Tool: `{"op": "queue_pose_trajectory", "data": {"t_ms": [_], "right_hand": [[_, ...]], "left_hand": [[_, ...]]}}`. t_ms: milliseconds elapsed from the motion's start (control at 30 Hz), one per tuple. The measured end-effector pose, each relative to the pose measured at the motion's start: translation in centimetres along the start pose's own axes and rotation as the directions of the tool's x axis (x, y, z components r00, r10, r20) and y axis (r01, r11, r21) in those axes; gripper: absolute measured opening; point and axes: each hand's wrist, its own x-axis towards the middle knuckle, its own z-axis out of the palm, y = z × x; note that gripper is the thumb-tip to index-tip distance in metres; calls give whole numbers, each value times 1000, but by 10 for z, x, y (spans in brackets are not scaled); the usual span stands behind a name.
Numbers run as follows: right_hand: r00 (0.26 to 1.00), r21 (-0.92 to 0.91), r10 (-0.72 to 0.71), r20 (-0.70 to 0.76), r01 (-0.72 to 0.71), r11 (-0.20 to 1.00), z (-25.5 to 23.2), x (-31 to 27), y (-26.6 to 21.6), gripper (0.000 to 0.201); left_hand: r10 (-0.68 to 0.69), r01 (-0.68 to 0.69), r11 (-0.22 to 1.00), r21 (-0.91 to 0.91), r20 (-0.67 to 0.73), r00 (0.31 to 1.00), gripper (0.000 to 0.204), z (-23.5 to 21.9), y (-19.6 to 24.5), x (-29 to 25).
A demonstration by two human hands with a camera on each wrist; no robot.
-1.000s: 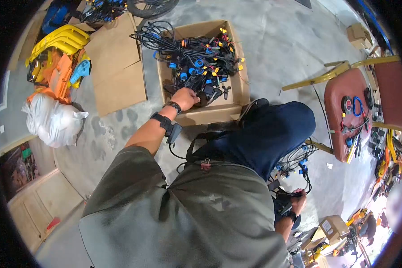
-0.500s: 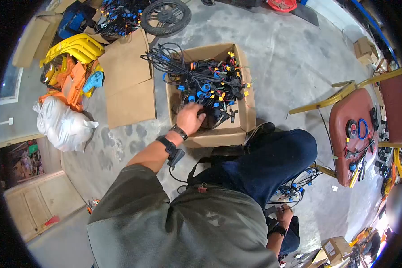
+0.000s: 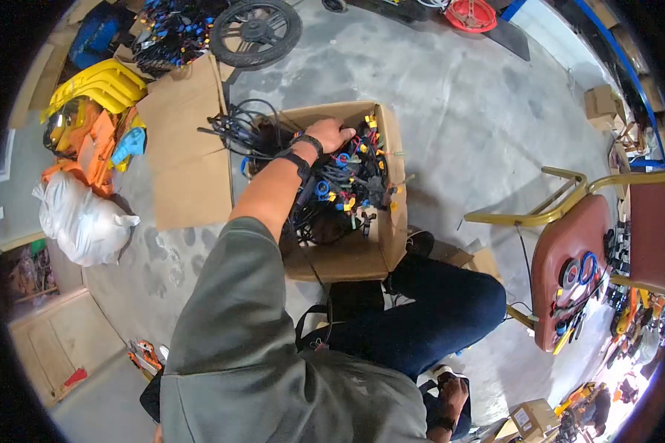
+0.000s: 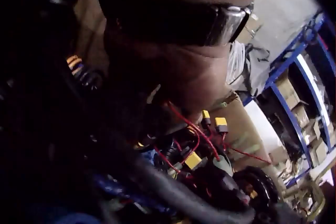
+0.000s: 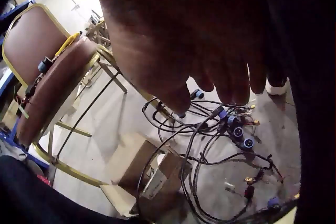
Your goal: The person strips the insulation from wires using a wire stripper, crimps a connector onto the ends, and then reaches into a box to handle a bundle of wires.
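My left hand [image 3: 331, 134] reaches into the far side of an open cardboard box [image 3: 343, 266], over a tangle of black cables [image 3: 340, 177] with blue and yellow connectors. In the left wrist view the back of that hand [image 4: 194, 74] is close over red wires and yellow connectors [image 4: 193, 160]; its fingertips are hidden, and I cannot tell whether they grip a cable. My right hand [image 3: 453, 399] is low beside my leg. In the right wrist view its fingers [image 5: 231, 85] hang loosely above black cables [image 5: 202, 124] on the floor, holding nothing.
A brown chair [image 3: 569, 273] with tape and tools on its seat stands at right. A flat cardboard sheet [image 3: 188, 148], a white plastic bag [image 3: 81, 221] and yellow and orange panels [image 3: 100, 88] lie left. A black wheel [image 3: 257, 33] lies beyond the box.
My left hand has moved from the box's near side to its far side, over the cables. My right hand has left the cables it was handling and hangs lower.
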Motion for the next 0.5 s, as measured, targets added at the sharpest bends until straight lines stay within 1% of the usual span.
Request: {"op": "queue_pose_trajectory", "data": {"t_ms": [33,100,133,167,200,267,333,367,400,433,467,500], "right_hand": [[999,-3,18,35,-18,1000,1,-3,-5,17],[997,-14,41,62,-40,999,2,-2,-9,15],[996,-16,53,74,-52,999,2,0,-11,15],[994,-13,63,88,-62,998,0,1,-12,14],[992,1,71,102,-71,997,-2,3,-14,13],[992,33,67,110,-71,997,-5,8,-12,12],[998,-5,45,51,-44,999,7,7,-24,12],[997,-59,50,61,-46,997,18,1,-40,12],[996,-114,55,70,-47,992,29,-4,-59,12],[995,-167,62,80,-48,985,35,-8,-69,12],[996,-173,66,60,-54,983,34,-9,-70,12],[997,-178,67,42,-59,982,33,-9,-71,11]], "left_hand": [[-45,45,999,-3,27,999,75,5,0,9],[-64,62,997,40,45,997,84,13,-4,25],[-76,72,996,61,63,995,89,8,5,19],[-95,77,994,76,269,959,100,-7,9,20],[-159,105,982,158,389,908,101,-11,10,24],[-114,73,989,132,342,933,97,-2,1,23],[-108,66,985,161,265,958,93,8,-5,17],[-102,63,983,173,227,969,92,8,1,6],[-81,41,988,147,280,957,87,4,8,-3],[-38,3,987,159,218,975,87,12,6,-10],[6,-33,984,175,156,988,87,12,12,-21],[-36,-5,984,180,223,974,87,9,19,-30]]}}
